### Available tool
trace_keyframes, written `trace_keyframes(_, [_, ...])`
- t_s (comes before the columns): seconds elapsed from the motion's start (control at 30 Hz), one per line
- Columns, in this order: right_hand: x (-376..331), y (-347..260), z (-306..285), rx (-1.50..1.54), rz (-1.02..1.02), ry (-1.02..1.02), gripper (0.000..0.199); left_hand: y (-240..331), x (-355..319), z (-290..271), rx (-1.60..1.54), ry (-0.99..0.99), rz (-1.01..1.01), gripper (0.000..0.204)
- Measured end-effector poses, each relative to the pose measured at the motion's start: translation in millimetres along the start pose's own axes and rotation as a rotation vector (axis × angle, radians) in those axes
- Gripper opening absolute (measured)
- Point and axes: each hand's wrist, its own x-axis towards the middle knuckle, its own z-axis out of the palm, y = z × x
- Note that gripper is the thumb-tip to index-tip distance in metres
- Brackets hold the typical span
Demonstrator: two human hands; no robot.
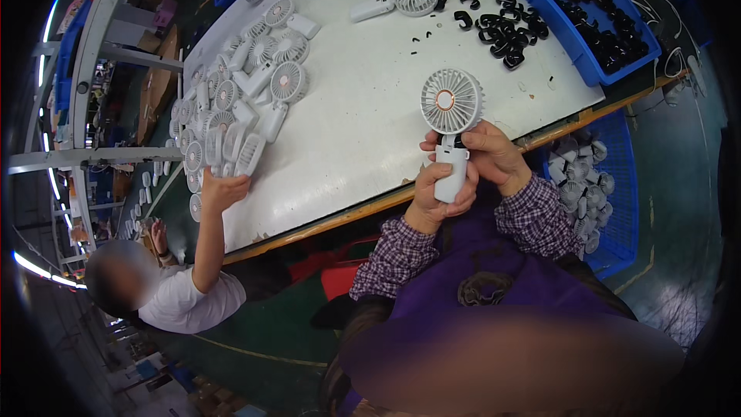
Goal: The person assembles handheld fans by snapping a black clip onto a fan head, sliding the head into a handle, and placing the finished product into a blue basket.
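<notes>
At the near edge of a white worktable (347, 131), a person's left hand (426, 199) is wrapping around the handle of a white handheld fan (451, 104) while the right hand (495, 157) is gripping its dark neck. Black curved pieces (512, 59) are lying beyond it, beside a blue tray (570, 40). At left, a co-worker (193, 310) is clutching white pieces (248, 154) beside heaped fans (289, 81).

Grey metal frame (116, 157) left, green floor (293, 330) below
</notes>
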Motion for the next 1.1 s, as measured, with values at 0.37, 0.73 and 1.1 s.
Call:
trace_keyframes(0.37, [-138,-20,-45,-0.16,-0.527,0.283,0.074,23,11,56,1.266,0.44,-0.017,0.022])
trace_keyframes(0.73, [-316,31,-408,-0.158,-0.218,1.584,0.038,295,-69,13,2.681,1.621,-0.309,0.049])
trace_keyframes(1.1, [-142,-49,-80,-0.901,-0.315,0.875,0.025,90,-37,60,0.984,0.69,-0.086,0.023])
